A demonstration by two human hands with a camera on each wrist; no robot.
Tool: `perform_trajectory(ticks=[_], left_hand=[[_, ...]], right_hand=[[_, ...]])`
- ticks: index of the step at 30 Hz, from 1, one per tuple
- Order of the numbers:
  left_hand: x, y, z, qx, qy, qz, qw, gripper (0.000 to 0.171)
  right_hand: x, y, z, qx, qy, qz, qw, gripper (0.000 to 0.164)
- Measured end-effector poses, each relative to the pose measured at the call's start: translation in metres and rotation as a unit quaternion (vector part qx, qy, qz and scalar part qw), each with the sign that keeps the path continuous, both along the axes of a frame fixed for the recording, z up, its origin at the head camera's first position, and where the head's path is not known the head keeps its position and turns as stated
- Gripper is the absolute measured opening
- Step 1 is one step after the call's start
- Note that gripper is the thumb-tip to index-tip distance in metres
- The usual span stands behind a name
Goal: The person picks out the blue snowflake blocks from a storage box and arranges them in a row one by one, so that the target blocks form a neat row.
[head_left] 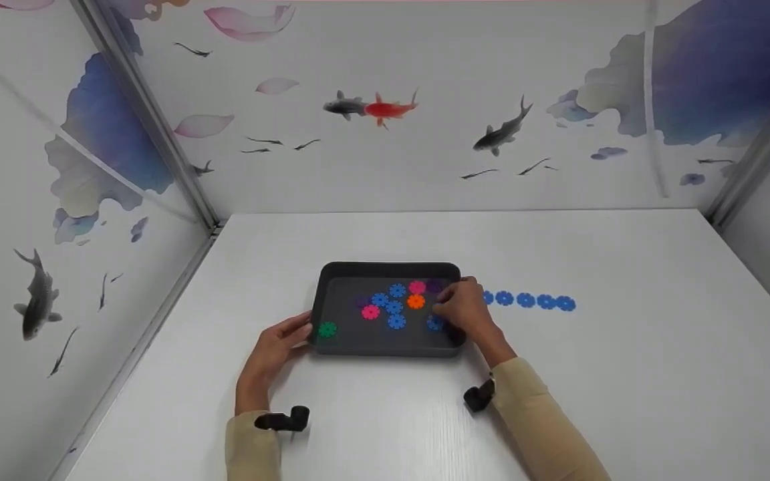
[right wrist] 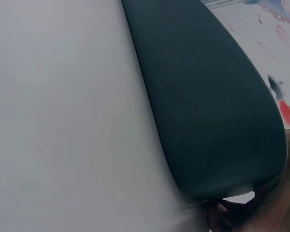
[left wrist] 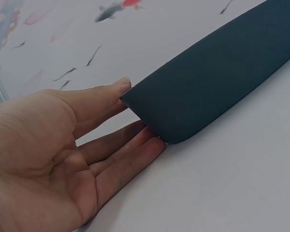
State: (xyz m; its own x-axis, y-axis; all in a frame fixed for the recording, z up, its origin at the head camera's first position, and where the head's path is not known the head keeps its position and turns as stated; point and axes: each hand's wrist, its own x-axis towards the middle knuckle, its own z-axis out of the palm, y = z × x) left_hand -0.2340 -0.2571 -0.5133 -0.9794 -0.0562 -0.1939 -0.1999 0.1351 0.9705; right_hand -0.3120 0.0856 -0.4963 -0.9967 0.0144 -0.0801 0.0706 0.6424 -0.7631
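Observation:
A dark grey rectangular tray stands in front of me with several flower-shaped plastic discs in it. Among them are blue discs, a green disc, an orange disc, pink discs and dark purple ones. My left hand holds the tray's left side, its thumb at the rim and the other fingers at the bottom edge in the left wrist view. At the opposite end, my right hand grips the right wall, partly covering the discs near it; its fingers are mostly cut off in the right wrist view.
A row of blue flower-shaped discs lies on the white table, extending right from behind my right hand. White panels with painted fish and petals enclose the table's back and sides. Each wrist carries a small black camera.

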Motion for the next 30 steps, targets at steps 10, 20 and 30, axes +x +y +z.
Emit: perform_trajectory(ticks=[10, 20, 30], left_hand=[[0.001, 0.000, -0.001, -0.007, 0.004, -0.003, 1.0000, 0.046], [0.001, 0.000, 0.001, -0.008, 0.002, -0.003, 1.0000, 0.046], [0.001, 0.000, 0.001, -0.004, 0.000, -0.003, 1.0000, 0.047]], right_hand=[[-0.002, 0.017, 0.009, -0.001, -0.037, 0.088, 0.995, 0.039], [0.004, 0.017, 0.018, 0.068, -0.050, 0.140, 0.986, 0.050], [0.009, 0.016, 0.012, 0.070, -0.037, 0.140, 0.987, 0.029]])
